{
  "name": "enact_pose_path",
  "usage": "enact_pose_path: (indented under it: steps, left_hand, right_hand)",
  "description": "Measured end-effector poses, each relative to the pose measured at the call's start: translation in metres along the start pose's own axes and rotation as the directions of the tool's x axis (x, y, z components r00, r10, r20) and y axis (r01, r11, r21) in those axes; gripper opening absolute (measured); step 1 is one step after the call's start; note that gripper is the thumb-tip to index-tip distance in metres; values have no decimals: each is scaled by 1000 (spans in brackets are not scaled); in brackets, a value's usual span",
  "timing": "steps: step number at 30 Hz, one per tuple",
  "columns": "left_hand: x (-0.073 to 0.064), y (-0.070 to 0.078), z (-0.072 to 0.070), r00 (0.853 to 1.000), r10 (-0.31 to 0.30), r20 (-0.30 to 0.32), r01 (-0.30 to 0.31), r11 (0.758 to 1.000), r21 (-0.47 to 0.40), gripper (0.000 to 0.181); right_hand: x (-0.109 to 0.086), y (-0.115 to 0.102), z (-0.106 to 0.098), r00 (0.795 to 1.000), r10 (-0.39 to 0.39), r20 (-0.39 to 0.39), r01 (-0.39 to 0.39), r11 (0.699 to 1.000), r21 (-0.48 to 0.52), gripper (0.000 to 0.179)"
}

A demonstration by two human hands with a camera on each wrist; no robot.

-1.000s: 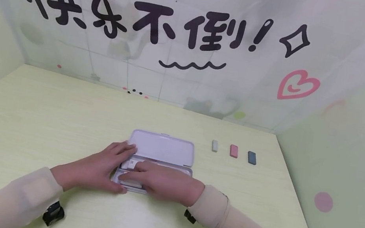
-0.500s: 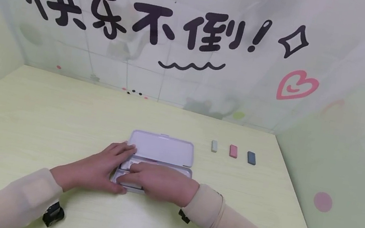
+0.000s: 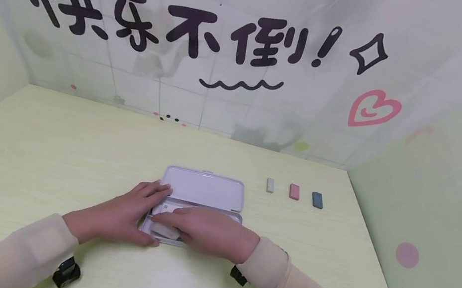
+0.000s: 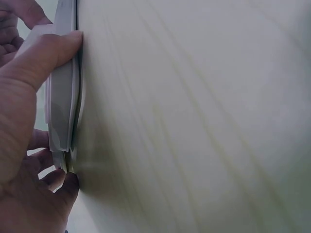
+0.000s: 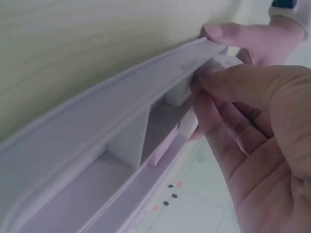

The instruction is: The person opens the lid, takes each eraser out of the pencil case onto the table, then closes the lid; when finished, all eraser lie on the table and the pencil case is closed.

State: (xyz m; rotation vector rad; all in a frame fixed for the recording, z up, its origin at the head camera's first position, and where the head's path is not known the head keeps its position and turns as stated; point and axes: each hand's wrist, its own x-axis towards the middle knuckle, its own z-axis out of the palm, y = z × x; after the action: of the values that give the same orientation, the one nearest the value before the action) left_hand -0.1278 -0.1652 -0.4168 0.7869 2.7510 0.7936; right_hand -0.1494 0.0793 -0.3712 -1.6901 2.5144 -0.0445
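A pale lilac pencil case lies with its lid folded back on the table. My left hand grips its left end, thumb at the front edge and fingertips by the hinge side. Over the case's front compartment, my right hand pinches a white eraser-like block between thumb and fingers. In the left wrist view this white block stands up past the case rim. Another white piece shows in the back compartment, partly covered by my right hand. In the right wrist view, a pink block sits behind the divider.
Three small erasers lie in a row to the right of the lid: a pale grey one, a pink one and a dark blue one. A printed curtain hangs along the table's back edge.
My right hand's fingers have risen slightly in the front compartment, and the white block has tilted up with them. My left hand keeps its hold on the case's end.
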Motion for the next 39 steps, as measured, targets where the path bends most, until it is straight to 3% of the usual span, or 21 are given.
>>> enact_pose_path:
  steps: [3, 6, 10, 15, 20, 28, 33, 39]
  left_hand:
    - [0, -1, 1, 1000, 1, -1, 0, 1000, 11, 109]
    - [0, -1, 1, 1000, -3, -2, 3, 1000, 14, 109]
    - [1, 1, 1, 1000, -11, -1, 11, 1000, 9, 111]
    - [2, 3, 0, 1000, -23, 5, 23, 1000, 21, 111]
    - [1, 3, 0, 999, -34, 7, 34, 999, 23, 112]
    - [0, 4, 1, 999, -38, 6, 37, 999, 20, 111]
    - [0, 3, 2, 999, -39, 6, 39, 999, 22, 111]
    - [0, 4, 2, 999, -48, 11, 47, 999, 24, 112]
  right_hand:
    - [-4, 8, 0, 999, 36, -17, -32, 980, 197, 46]
    - [-10, 17, -2, 996, 91, -14, -80, 926, 369, 53]
    - [-24, 31, -3, 984, 180, -11, -149, 847, 510, 59]
    - [-47, 54, -1, 955, 292, -56, -199, 769, 608, 60]
    - [-73, 78, 3, 903, 419, -97, -263, 716, 647, 60]
    - [-122, 118, 13, 785, 601, -150, -361, 642, 677, 58]
    - [-153, 141, 19, 723, 673, -157, -418, 606, 677, 57]
    - [-185, 159, 18, 662, 734, -149, -483, 571, 664, 58]
